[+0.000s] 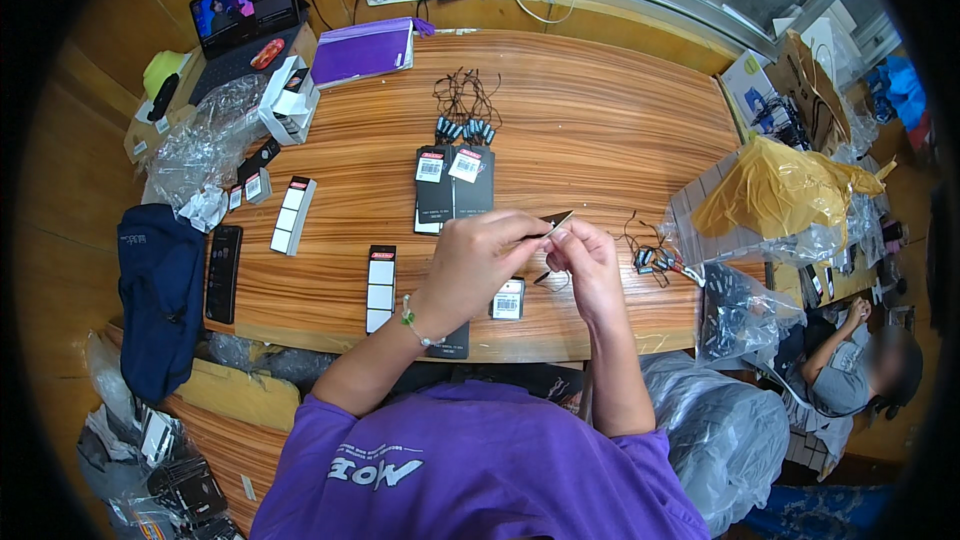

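Note:
Over the middle of the table, my left hand (478, 252) and my right hand (585, 258) meet, fingertips pinched on a dark hang tag (558, 219) seen nearly edge-on. A thin dark cord (553, 282) hangs beneath them; whether it joins the tag is hidden by my fingers. Just below lies a small stack of tags with a white barcode label (508, 301). Two piles of black hang tags (436, 198) with labels and bundled cords (466, 100) lie beyond my left hand. Left of that wrist is a strip of white stickers with a red-and-black top (381, 290).
Another sticker stack (292, 217), a black phone (223, 275) and a navy pouch (160, 300) lie left. Behind them are an open laptop (240, 20) and a purple folder (362, 50). Right are corded tags (655, 260), a yellow plastic bag (790, 200) and another person (845, 370).

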`<state>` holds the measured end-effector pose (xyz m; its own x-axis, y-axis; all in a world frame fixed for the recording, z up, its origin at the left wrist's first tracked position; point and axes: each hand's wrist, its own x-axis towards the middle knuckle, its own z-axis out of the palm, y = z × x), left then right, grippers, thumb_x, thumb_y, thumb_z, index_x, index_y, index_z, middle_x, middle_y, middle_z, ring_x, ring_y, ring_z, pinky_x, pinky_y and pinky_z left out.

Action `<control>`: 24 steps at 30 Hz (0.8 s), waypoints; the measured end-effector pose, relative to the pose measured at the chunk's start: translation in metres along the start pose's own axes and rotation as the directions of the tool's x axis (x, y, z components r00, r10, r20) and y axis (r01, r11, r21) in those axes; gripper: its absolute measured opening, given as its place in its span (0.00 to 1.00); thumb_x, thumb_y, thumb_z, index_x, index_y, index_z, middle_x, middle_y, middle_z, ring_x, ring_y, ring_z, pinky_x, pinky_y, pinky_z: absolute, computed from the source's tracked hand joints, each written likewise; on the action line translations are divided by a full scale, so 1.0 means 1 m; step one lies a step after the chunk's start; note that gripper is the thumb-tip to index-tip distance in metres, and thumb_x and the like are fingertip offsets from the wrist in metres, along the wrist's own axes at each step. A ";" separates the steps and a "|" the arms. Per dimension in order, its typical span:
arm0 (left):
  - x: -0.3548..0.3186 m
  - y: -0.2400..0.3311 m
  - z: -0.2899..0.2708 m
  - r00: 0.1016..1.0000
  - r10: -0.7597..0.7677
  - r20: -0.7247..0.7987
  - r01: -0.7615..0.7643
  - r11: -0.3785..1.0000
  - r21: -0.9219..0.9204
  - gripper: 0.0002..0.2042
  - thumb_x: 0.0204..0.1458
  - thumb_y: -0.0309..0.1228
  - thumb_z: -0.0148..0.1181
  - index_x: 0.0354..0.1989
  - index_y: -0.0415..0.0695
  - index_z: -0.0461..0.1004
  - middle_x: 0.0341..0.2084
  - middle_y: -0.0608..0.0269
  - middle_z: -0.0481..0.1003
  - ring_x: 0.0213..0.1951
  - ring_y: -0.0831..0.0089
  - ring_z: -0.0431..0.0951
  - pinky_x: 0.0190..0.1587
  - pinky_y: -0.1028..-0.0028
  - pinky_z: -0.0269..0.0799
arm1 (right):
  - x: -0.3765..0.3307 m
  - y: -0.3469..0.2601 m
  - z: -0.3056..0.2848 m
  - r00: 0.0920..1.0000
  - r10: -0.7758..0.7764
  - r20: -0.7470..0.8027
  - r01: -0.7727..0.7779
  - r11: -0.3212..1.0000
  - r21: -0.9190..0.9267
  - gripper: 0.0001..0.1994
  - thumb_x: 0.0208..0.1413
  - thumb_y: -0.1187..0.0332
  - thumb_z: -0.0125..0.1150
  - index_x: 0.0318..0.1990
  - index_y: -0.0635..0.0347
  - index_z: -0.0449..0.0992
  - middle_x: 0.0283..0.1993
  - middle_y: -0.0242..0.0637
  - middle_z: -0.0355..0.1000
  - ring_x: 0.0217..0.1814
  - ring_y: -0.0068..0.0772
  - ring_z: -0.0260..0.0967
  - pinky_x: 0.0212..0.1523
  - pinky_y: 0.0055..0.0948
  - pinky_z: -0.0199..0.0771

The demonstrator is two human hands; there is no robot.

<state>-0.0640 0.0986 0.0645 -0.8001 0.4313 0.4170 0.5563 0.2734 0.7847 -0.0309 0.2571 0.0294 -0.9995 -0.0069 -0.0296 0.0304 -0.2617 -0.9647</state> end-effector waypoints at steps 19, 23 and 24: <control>-0.004 -0.004 0.005 0.977 -0.210 0.045 0.213 0.918 -0.333 0.07 0.45 0.26 0.61 0.33 0.38 0.77 0.23 0.58 0.77 0.21 0.80 0.73 0.24 0.80 0.67 | 0.000 0.007 -0.010 0.967 -0.240 -0.090 0.218 0.955 -0.202 0.04 0.48 0.74 0.61 0.28 0.65 0.72 0.28 0.30 0.69 0.32 0.18 0.64 0.35 0.18 0.64; -0.004 -0.004 0.006 0.975 -0.219 0.043 0.220 0.915 -0.337 0.07 0.45 0.25 0.61 0.33 0.37 0.77 0.24 0.58 0.77 0.22 0.79 0.74 0.24 0.80 0.67 | 0.000 0.007 -0.008 0.976 -0.201 -0.079 0.188 0.971 -0.149 0.04 0.49 0.75 0.60 0.30 0.65 0.72 0.29 0.30 0.70 0.33 0.18 0.64 0.36 0.18 0.65; -0.004 -0.005 0.006 0.977 -0.212 0.031 0.210 0.920 -0.330 0.07 0.45 0.25 0.61 0.33 0.37 0.77 0.24 0.58 0.77 0.23 0.77 0.75 0.24 0.80 0.68 | 0.000 0.004 -0.006 0.981 -0.178 -0.072 0.167 0.976 -0.139 0.04 0.49 0.75 0.60 0.31 0.65 0.72 0.30 0.30 0.70 0.33 0.18 0.65 0.36 0.18 0.65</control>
<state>-0.0621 0.1002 0.0559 -0.8923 0.3902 0.2269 0.2701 0.0587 0.9611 -0.0304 0.2622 0.0241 -0.9862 0.1097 0.1240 -0.1372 -0.1223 -0.9830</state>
